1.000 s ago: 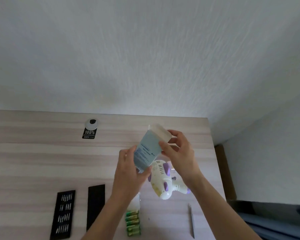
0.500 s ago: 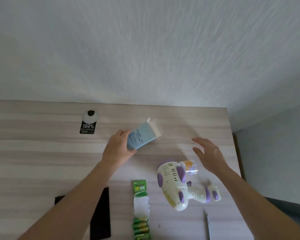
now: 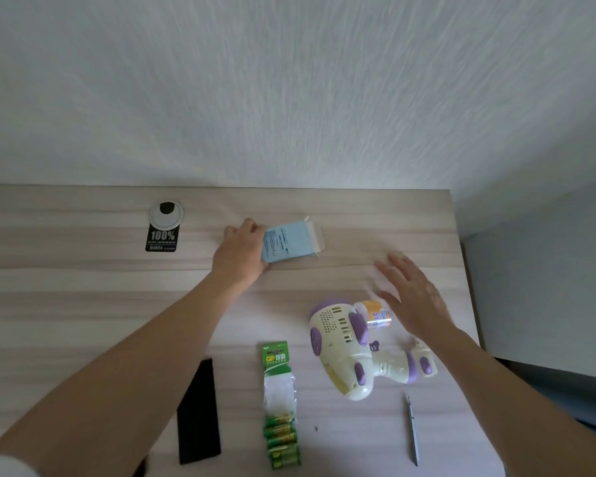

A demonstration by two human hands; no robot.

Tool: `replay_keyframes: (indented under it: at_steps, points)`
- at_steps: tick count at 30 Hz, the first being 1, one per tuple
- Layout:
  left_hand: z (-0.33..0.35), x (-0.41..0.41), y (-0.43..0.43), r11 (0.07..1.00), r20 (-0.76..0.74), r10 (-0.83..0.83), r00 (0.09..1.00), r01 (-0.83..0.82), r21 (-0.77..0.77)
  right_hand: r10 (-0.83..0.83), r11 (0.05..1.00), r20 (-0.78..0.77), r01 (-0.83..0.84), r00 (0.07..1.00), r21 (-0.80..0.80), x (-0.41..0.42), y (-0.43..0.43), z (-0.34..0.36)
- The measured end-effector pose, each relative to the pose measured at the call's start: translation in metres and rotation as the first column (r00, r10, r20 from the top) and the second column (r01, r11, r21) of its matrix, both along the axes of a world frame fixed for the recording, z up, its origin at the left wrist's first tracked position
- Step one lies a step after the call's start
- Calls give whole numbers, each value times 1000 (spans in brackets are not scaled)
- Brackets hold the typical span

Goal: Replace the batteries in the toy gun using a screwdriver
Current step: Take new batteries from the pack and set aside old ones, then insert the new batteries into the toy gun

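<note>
Left hand (image 3: 241, 254) is stretched to the far side of the table (image 3: 83, 304), fingers and thumb curled round the left end of a blue box (image 3: 286, 244); the box's white flap is folded open at its right end. Contact between box and tabletop cannot be told. Right hand (image 3: 413, 297) is held above the table with fingers spread and straight, nothing gripped. The white and purple toy gun (image 3: 344, 346) is laid on its side on the table, just below and left of the right hand, untouched. 1 small can with an orange and white label (image 3: 377, 315) is seen touching the gun's upper end, partly covered by the right hand. The screwdriver (image 3: 412, 432) is laid near the table's front edge, right of the gun and apart from it. A green battery pack (image 3: 279, 407) is laid left of the gun, with batteries at its near end. A black strip (image 3: 198, 414) is laid left of the pack. A round grommet (image 3: 166, 214) and a black "100%" tag (image 3: 161, 239) are seen far left.
</note>
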State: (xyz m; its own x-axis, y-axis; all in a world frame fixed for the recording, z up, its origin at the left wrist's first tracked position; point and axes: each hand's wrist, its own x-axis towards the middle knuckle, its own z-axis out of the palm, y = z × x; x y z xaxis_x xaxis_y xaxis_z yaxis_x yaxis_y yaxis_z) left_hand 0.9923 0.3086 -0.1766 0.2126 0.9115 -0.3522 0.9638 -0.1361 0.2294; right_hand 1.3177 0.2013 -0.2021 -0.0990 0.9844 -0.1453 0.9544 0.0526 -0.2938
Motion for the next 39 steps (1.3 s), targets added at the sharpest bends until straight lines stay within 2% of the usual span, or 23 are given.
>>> replay_keyframes:
  at_steps: [5,7,9,12,14,18,21,25,28,35,39]
  points:
    - [4,0,-10,1000,-46,-11,999,11,-10,-153,975,-92,135,984,-177,2,-3,13]
    - [9,-1,-22,1000,-92,-1,996,2,14,-224,962,-135,196,965,-190,2,-7,24]
    - [18,1,-40,997,-69,28,997,-22,76,-251,962,-163,226,954,-156,0,-12,39]
    - [32,8,-83,980,104,97,990,-114,162,-268,963,-206,255,941,-87,-6,-24,63]
    - [40,17,-117,971,234,147,961,-185,152,-266,964,-245,263,932,-47,-14,-34,76]
    - [53,40,-175,951,414,297,860,-303,-52,-248,964,-311,267,917,18,-35,-62,92]
    - [53,55,-202,937,490,350,799,-313,-158,-292,951,-359,308,887,-12,-52,-75,97]
    - [45,67,-217,916,566,400,721,-295,-272,-379,925,-316,352,869,-142,-71,-76,102]
    - [46,70,-215,895,585,445,678,-314,-317,-375,920,-251,324,892,-222,-80,-73,101]
    - [48,68,-208,889,583,456,673,-309,-339,-384,896,-135,333,914,-293,-87,-68,97]
    - [50,68,-209,871,593,488,640,-315,-377,-363,894,-89,320,927,-313,-92,-65,100]
